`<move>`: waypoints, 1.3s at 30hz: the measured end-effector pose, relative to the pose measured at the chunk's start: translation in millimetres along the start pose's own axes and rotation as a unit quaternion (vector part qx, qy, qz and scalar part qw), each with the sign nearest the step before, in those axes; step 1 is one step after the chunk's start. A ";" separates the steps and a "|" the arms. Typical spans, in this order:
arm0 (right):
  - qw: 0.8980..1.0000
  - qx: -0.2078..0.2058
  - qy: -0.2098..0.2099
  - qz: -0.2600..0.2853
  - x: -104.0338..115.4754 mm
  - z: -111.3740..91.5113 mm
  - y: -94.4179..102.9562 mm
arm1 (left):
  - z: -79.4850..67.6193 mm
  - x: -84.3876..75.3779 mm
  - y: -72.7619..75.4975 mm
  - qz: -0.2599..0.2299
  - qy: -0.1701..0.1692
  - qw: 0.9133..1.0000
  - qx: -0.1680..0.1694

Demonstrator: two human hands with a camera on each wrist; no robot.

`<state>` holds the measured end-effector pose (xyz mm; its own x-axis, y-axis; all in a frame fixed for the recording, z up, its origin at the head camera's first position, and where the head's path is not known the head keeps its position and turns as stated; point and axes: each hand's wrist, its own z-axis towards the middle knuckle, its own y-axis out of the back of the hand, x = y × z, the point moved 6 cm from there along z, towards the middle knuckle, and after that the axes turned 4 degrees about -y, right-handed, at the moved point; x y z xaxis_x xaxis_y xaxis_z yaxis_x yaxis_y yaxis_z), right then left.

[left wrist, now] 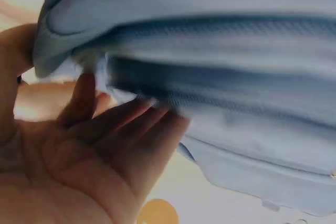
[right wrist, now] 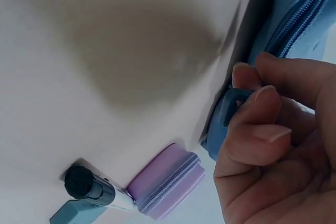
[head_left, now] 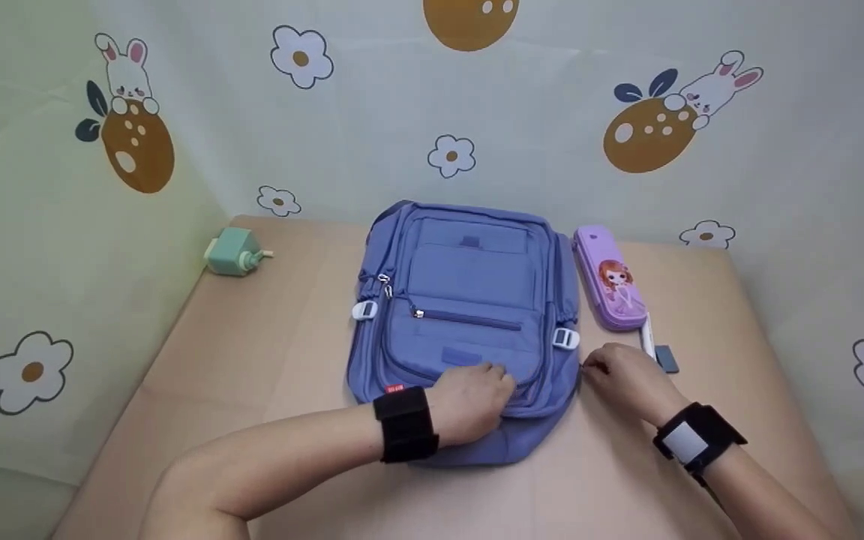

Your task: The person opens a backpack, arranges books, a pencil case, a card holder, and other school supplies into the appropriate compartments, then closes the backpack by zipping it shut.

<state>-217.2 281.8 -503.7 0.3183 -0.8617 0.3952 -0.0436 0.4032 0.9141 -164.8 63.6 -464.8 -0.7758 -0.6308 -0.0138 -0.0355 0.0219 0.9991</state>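
A blue backpack (head_left: 477,277) lies front up on the table. My left hand (head_left: 471,401) grips the fabric at its lower front. In the left wrist view, the left hand (left wrist: 105,150) has its fingertips at a zipper edge (left wrist: 220,103), with a dark gap between two rows of teeth. Beside the bag's lower right side, my right hand (head_left: 631,379) has thumb and finger pinched together. Seen from the right wrist, this hand (right wrist: 283,135) pinches a blue zipper pull (right wrist: 229,107) at the end of the bag's side zipper (right wrist: 299,19).
Right of the bag lie a purple pencil case (head_left: 612,277) with a doll picture, a white marker (head_left: 648,336) with a dark cap and a grey-blue block (head_left: 667,359). A green box-shaped thing with a spout (head_left: 234,252) sits back left. Patterned cloth (head_left: 372,112) hangs behind the table.
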 end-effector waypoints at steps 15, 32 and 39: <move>0.999 0.002 0.025 -0.034 10.4 -15.8 5.4 | 7.7 13.8 -7.3 -0.086 0.006 0.995 0.055; 0.996 0.048 0.049 -0.053 41.1 -36.6 2.7 | 6.3 14.0 -6.4 -0.083 0.012 0.995 0.062; 0.997 0.050 0.028 -0.053 37.0 -36.8 -0.8 | 1.5 14.0 -5.9 -0.064 -0.003 0.996 0.064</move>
<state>-170.6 261.0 -493.1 0.3779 -0.8780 0.2938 -0.0997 0.2768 0.9557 -176.4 55.8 -471.0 -0.7633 -0.6303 -0.1416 -0.2145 0.0405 0.9759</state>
